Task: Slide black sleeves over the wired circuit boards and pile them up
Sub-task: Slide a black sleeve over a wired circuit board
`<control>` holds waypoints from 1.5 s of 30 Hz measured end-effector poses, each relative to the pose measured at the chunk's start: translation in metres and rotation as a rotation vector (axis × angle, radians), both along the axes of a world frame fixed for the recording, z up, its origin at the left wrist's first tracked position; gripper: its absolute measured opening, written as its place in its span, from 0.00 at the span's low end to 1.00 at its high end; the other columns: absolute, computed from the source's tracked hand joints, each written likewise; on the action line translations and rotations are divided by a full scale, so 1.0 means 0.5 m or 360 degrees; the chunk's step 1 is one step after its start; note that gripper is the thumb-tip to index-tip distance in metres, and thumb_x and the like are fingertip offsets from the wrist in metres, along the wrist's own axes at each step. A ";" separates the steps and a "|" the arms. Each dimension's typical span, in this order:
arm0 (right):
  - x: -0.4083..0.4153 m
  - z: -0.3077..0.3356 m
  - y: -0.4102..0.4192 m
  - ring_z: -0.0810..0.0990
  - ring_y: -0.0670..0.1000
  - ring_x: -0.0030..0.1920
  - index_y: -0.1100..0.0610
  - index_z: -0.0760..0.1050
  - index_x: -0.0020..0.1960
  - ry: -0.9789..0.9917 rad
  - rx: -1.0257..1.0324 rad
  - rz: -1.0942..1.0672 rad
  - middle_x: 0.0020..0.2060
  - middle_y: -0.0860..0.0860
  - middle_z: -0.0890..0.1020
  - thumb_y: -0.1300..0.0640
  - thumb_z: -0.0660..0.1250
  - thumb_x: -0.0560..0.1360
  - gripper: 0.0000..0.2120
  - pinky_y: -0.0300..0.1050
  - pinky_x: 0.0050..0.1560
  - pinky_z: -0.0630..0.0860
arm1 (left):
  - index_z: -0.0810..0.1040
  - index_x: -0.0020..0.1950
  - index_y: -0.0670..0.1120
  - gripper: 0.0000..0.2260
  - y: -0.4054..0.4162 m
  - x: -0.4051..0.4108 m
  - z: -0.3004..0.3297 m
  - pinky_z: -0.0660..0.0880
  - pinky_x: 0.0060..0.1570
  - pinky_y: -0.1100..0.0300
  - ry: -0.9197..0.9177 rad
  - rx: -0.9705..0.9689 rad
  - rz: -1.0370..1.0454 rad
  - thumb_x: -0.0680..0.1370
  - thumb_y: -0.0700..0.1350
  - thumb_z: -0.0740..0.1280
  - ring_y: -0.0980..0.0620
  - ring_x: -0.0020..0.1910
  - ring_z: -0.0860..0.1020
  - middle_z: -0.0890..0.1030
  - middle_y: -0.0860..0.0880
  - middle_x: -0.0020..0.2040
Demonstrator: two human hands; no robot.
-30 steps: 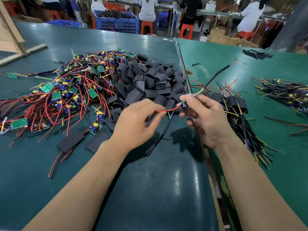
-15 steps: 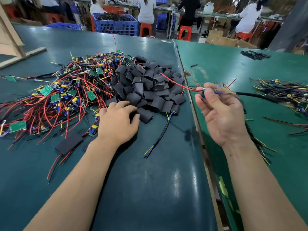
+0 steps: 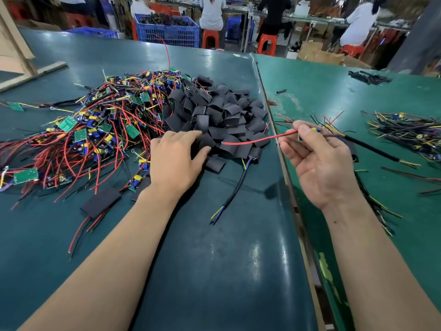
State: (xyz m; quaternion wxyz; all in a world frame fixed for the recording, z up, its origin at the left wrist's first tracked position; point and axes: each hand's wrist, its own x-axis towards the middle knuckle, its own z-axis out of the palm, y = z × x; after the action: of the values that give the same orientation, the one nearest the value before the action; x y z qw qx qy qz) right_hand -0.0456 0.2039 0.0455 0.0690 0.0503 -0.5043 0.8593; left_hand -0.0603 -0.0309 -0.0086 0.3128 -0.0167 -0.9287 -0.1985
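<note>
A: Where's the board?

B: My right hand [image 3: 327, 163] has the wired board [image 3: 315, 130] pinched between thumb and fingertips, raised over the seam between the two green desks. Board itself is mostly hidden by my fingers; its red wire [image 3: 253, 141] trails left over the sleeves, its black cable [image 3: 372, 149] runs right over the right desk.

A: Left hand?

B: My left hand [image 3: 175, 161] is palm down on the near edge of the pile of black sleeves [image 3: 219, 115], fingers loosely bent. Cannot tell if they grip one.

A: Sleeve on the board?

B: No sleeve on the board that I see.

A: Rest of the desk?

B: Left desk [image 3: 214, 271]: heap of bare boards [image 3: 90, 134] with red, black and yellow wires, left of the sleeves. One sleeved board [image 3: 101, 204] lies flat near its near side. A loose black cable [image 3: 235, 187] runs from under the sleeves toward me. Right desk [image 3: 322, 91]: a bundle of wired pieces [image 3: 405, 132] by the right edge, another partly behind my right wrist.
</note>
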 end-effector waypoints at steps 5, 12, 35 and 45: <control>-0.004 0.005 0.014 0.85 0.51 0.41 0.60 0.78 0.49 0.0042 -0.0143 -0.0005 0.37 0.53 0.85 0.68 0.63 0.78 0.06 0.40 0.46 0.80 | 0.79 0.62 0.48 0.16 0.010 0.026 0.013 0.72 0.55 0.56 0.0296 0.0268 -0.0303 0.76 0.49 0.71 0.53 0.51 0.78 0.83 0.51 0.55; -0.008 0.001 0.017 0.84 0.50 0.38 0.60 0.78 0.47 0.0003 -0.0094 -0.0045 0.35 0.53 0.84 0.69 0.63 0.77 0.08 0.38 0.42 0.80 | 0.81 0.56 0.45 0.11 0.025 0.033 0.009 0.76 0.54 0.52 0.0254 0.0447 -0.0697 0.76 0.36 0.70 0.50 0.48 0.81 0.83 0.52 0.47; -0.006 0.000 0.018 0.82 0.48 0.34 0.59 0.78 0.46 -0.0126 0.0034 -0.0008 0.33 0.53 0.83 0.67 0.63 0.78 0.07 0.39 0.38 0.80 | 0.81 0.60 0.60 0.17 -0.036 0.078 0.030 0.61 0.63 0.63 -0.0945 0.0041 -0.0921 0.72 0.55 0.74 0.58 0.62 0.66 0.74 0.68 0.61; -0.006 0.000 0.018 0.82 0.49 0.34 0.60 0.78 0.46 -0.0146 0.0041 -0.0020 0.34 0.53 0.82 0.66 0.63 0.78 0.06 0.38 0.38 0.79 | 0.77 0.65 0.57 0.21 -0.018 0.068 0.024 0.63 0.55 0.63 -0.0933 0.0120 -0.0876 0.73 0.48 0.75 0.56 0.57 0.67 0.74 0.60 0.53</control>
State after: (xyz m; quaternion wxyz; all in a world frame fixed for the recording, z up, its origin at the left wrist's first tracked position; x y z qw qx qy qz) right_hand -0.0484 0.2130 0.0456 0.0506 0.0085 -0.5184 0.8536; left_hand -0.0264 -0.0397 0.0037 -0.0299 -0.1961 -0.9314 -0.3051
